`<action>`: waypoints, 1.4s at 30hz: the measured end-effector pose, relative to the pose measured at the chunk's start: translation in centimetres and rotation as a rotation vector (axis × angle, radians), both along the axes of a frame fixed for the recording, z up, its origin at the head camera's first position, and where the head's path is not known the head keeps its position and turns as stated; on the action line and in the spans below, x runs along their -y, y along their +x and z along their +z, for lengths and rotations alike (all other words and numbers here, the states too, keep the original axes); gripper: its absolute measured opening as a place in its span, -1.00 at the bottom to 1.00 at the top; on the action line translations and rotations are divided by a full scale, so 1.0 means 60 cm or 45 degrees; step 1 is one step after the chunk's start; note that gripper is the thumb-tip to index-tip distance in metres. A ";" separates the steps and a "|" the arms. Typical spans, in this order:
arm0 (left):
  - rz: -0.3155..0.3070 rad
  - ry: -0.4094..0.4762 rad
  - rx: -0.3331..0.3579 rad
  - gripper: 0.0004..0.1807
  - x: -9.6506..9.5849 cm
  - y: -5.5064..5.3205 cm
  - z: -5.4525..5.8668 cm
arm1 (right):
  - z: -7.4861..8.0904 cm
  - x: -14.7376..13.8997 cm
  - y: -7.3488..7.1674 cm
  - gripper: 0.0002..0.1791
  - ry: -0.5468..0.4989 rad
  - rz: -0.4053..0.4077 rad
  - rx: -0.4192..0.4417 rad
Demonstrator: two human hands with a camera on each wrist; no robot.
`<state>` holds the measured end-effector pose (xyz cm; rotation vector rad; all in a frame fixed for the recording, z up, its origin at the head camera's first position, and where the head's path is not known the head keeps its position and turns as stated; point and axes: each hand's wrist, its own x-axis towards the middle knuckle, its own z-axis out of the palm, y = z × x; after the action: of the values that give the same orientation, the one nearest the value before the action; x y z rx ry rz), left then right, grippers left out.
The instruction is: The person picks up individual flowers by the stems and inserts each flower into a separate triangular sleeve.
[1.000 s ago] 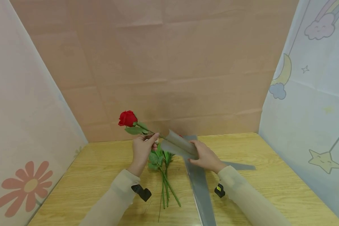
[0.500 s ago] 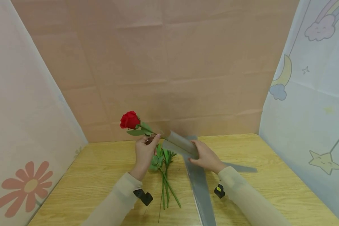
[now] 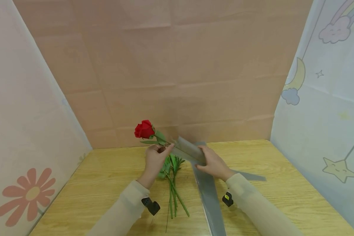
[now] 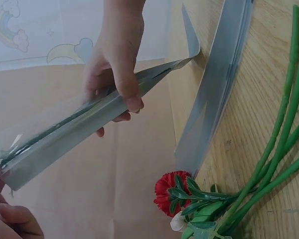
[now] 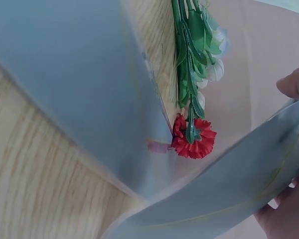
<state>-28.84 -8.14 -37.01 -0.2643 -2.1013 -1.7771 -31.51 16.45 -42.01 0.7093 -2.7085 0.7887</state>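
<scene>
My left hand (image 3: 154,162) pinches the stem of a red rose (image 3: 144,129) just below its leaves. The bloom points up and to the left, above the table. My right hand (image 3: 214,163) grips a translucent grey plastic flower sleeve (image 3: 191,150), thumb on one side and fingers on the other. The rose's stem runs into the sleeve's wide end, close to my left fingertips. In the left wrist view, the dark stem shows through the sleeve (image 4: 65,137), which tapers beyond my right hand (image 4: 119,69). The rose bloom is outside both wrist views.
Several green-stemmed flowers (image 3: 173,196) lie on the wooden table (image 3: 106,196) below my hands, among them a red carnation (image 4: 170,193) and white buds (image 5: 215,69). Right of them lie flat grey sleeves (image 3: 210,196). A brown backdrop (image 3: 177,82) stands behind.
My left hand has moved right and slightly down with the rose, bringing the bloom nearer the sleeve, with more of the stem inside. My right hand and the sleeve have barely moved.
</scene>
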 end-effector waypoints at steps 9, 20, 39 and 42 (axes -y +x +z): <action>-0.118 -0.123 0.254 -0.73 0.008 -0.014 0.017 | -0.007 -0.002 -0.002 -0.19 -0.013 -0.029 0.006; -0.218 -0.126 0.385 -0.64 0.012 -0.021 0.029 | -0.010 -0.005 -0.005 -0.20 -0.037 -0.007 -0.008; -0.239 -0.159 0.372 -0.74 -0.003 0.002 0.012 | -0.001 -0.018 0.005 -0.20 -0.128 -0.051 -0.070; -0.244 -0.117 0.415 -0.74 -0.004 0.009 0.010 | 0.002 -0.021 0.006 -0.21 -0.137 -0.048 -0.066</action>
<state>-28.30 -7.88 -36.42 -0.2182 -2.4616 -1.9443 -31.14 17.70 -41.91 0.6440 -2.6032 0.8866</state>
